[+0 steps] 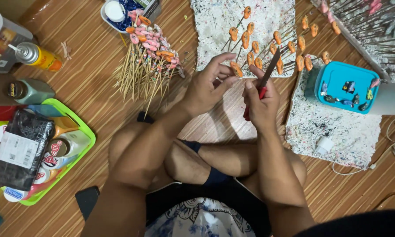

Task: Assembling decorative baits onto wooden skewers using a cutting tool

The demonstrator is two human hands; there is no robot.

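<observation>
While the right hand [261, 103] grips a red-handled knife [264, 81], left hand [208, 85] fingertips pinch an orange lure [236, 69].

Glossy wood-grain floor [87, 79] – matt metal knife blade [270, 68], red plastic handle [261, 94], thin wooden skewers [136, 74].

A wood-patterned floor [96, 79] carries everything: a paint-speckled white foam slab [215, 26], a second slab [333, 131], a loose heap of painted skewers [147, 61], a green tray [85, 131], a yellow spray can [39, 56], a white charger [324, 145].
</observation>
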